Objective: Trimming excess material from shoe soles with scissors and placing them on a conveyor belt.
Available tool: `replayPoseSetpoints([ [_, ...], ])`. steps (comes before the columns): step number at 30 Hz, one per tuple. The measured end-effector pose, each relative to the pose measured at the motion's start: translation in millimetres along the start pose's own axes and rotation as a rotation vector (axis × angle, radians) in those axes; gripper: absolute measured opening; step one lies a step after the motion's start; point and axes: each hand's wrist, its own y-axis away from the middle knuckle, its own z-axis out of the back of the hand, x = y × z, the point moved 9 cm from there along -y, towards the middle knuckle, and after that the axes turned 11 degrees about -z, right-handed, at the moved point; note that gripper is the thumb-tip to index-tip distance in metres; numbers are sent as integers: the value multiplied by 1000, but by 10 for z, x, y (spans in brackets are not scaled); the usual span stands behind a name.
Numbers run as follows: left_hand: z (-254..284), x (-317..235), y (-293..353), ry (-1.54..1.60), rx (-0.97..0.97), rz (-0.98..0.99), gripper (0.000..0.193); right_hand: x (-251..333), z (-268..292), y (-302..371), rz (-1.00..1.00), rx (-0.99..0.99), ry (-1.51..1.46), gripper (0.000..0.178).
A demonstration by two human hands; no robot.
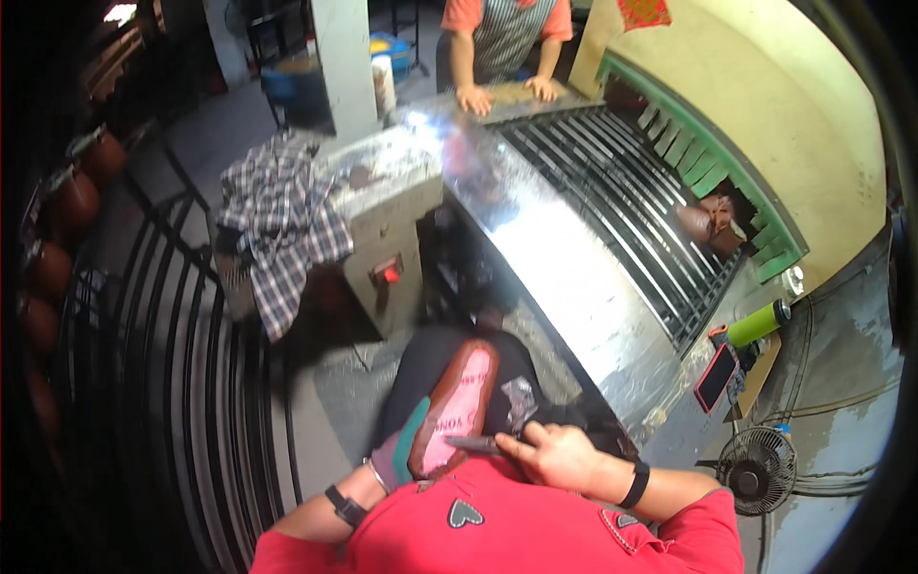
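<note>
A shoe upper [483, 359] of brown leather lies sole side up over my lap, its edge folded in around a long pink insole [459, 407] with printing on it. My left hand [390, 461], in what looks like a purple and teal glove, grips the shoe's left side near the close end; its fingers are mostly hidden beneath. My right hand [557, 457] is closed around a slim dark tool with a flat metal tip [469, 443], whose exact kind I cannot make out. That tip rests on or just above the pink insole.
Ahead stands a shiny metal bench with a roller conveyor [612, 210] and brown pieces [708, 222] by its green-framed opening. A checked shirt [285, 220] drapes over a box at left. At right are a phone [715, 378], a green bottle [757, 323] and a fan [755, 469]. Another person's hands [473, 99] rest on the far end.
</note>
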Motion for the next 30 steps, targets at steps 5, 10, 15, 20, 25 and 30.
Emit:
replayPoseSetpoints([
  [5, 264, -95, 0, -11, -245, -90, 67, 0, -75, 58, -37, -30, -72, 51],
  [10, 126, -100, -6, 109, -177, -63, 66, -66, -30, 25, -70, -75, -103, 48],
  [15, -28, -137, -70, 110, -142, -154, 68, -144, -242, 25, -180, -62, -292, 47],
  [20, -11, 23, -50, -111, -65, -104, 72, -172, -601, -78, -359, -22, -841, 49],
  [25, -218, -157, -105, -313, 74, -244, 70, -282, -610, -178, -305, -107, -838, 49],
  [30, -218, -120, -161, -46, -29, -156, 62, -735, -797, 39, -580, -214, -1269, 44],
])
